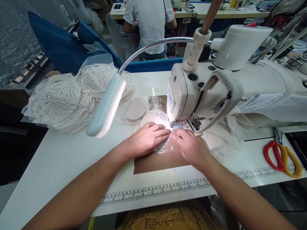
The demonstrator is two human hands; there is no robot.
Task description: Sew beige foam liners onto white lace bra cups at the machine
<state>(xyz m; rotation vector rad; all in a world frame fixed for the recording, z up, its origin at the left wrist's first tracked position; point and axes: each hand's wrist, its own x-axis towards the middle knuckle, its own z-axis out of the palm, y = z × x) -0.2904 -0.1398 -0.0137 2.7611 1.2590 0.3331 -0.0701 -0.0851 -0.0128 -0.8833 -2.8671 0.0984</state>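
Running near to far, lace-trimmed fabric [161,147] under left hand [149,139], fingers flat, beside right hand [191,146], fingertips bunched (grip unclear).

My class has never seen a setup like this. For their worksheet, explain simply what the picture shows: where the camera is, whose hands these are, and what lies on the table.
There is one picture, from a camera on the person's head looking forward and down. No robot is involved: the bare left hand and right hand are the wearer's own. The left presses on a pale, lace-edged piece beside the needle of a white sewing machine; whether the right grips anything is unclear. On the table are piled lace pieces, a brown sheet, a printed ruler and red-and-yellow-handled scissors.
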